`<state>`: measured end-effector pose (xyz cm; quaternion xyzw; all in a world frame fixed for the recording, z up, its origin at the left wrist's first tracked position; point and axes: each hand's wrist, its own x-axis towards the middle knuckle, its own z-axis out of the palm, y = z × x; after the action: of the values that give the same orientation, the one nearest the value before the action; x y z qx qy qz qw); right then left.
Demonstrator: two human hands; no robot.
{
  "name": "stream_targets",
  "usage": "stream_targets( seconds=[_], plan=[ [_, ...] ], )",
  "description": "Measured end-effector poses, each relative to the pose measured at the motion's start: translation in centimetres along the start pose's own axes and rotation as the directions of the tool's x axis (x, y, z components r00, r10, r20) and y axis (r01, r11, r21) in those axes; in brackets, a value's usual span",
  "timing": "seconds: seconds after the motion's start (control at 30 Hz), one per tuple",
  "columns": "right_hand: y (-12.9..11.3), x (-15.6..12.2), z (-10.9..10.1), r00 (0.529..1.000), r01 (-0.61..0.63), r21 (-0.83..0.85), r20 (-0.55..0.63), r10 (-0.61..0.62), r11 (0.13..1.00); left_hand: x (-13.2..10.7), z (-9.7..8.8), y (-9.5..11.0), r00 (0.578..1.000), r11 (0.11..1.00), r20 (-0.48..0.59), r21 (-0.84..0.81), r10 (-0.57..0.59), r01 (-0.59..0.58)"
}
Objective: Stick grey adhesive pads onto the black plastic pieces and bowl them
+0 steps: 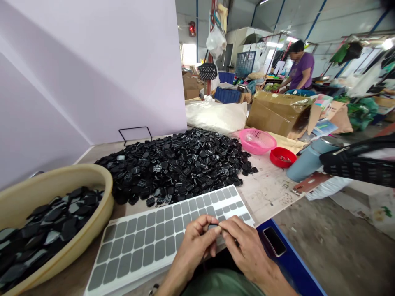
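Observation:
My left hand (197,240) and my right hand (245,244) meet over the near right part of a sticker sheet, fingertips pinched together. A small dark piece (212,226) shows between them, mostly hidden by the fingers, so its kind is unclear. Under and beside my hands lies the white sheet (171,216) with rows of grey rounded stickers; some spots at its right end are bare white. Beyond it spreads a large heap of small black plastic pieces (185,160). To the left, a cream basin (106,185) holds more of these black pieces.
At the right stand a pink basket (257,142), a red bowl (282,157) and a blue-grey bottle (308,158). A phone (274,241) lies on a blue surface by my right hand. Farther back are a cardboard box (274,111) and a person in purple (302,70).

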<state>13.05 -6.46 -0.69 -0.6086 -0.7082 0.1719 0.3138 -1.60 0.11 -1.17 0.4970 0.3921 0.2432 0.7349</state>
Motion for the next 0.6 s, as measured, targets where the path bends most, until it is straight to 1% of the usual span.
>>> stream_targets(
  seconds=[0.07, 0.1, 0.13, 0.17, 0.23, 0.27, 0.3, 0.33, 0.4, 0.47, 0.53, 0.6],
  plan=[
    [0.1, 0.0, -0.2, 0.998, -0.008, -0.066, 0.056, 0.012, 0.998, -0.1, -0.3, 0.0, 0.999, 0.996, 0.002, 0.083, 0.037, -0.037],
    [0.5, 0.0, -0.5, 0.997, -0.017, -0.110, 0.069, 0.025, 0.994, -0.2, -0.6, 0.1, 0.998, 0.989, -0.015, 0.135, 0.069, -0.066],
    [1.0, 0.1, -0.9, 0.997, -0.037, -0.155, 0.058, 0.047, 0.987, -0.2, -1.1, 0.4, 0.993, 0.978, -0.053, 0.187, 0.104, -0.093],
    [1.6, 0.3, -1.4, 0.996, -0.073, -0.198, 0.027, 0.079, 0.977, -0.3, -1.6, 0.7, 0.985, 0.965, -0.106, 0.238, 0.138, -0.110],
    [2.9, 0.7, -2.4, 0.982, -0.184, -0.250, -0.077, 0.170, 0.951, -0.3, -2.6, 1.3, 0.954, 0.929, -0.216, 0.350, 0.207, -0.122],
    [3.4, 1.0, -2.8, 0.974, -0.225, -0.271, -0.095, 0.206, 0.936, -0.3, -3.0, 1.5, 0.942, 0.900, -0.234, 0.419, 0.238, -0.124],
    [3.8, 1.4, -3.1, 0.970, -0.240, -0.287, -0.093, 0.223, 0.927, -0.3, -3.3, 1.6, 0.938, 0.860, -0.216, 0.492, 0.271, -0.135],
    [4.0, 1.8, -3.3, 0.973, -0.231, -0.313, -0.072, 0.220, 0.921, -0.2, -3.5, 1.6, 0.938, 0.808, -0.162, 0.565, 0.307, -0.166],
    [3.9, 2.8, -2.9, 0.985, -0.164, -0.369, -0.007, 0.173, 0.915, 0.0, -3.3, 1.2, 0.928, 0.695, 0.004, 0.662, 0.372, -0.281],
    [3.4, 4.0, -2.0, 0.991, -0.100, -0.417, 0.034, 0.126, 0.903, 0.2, -2.7, 0.5, 0.897, 0.597, 0.146, 0.700, 0.418, -0.392],
    [3.0, 5.0, -0.9, 0.994, -0.064, -0.442, 0.052, 0.097, 0.895, 0.4, -2.1, -0.1, 0.872, 0.515, 0.221, 0.733, 0.437, -0.444],
    [2.7, 5.8, -0.1, 0.995, -0.033, -0.446, 0.066, 0.070, 0.894, 0.5, -1.8, -0.4, 0.865, 0.456, 0.252, 0.767, 0.435, -0.452]
  ],
)
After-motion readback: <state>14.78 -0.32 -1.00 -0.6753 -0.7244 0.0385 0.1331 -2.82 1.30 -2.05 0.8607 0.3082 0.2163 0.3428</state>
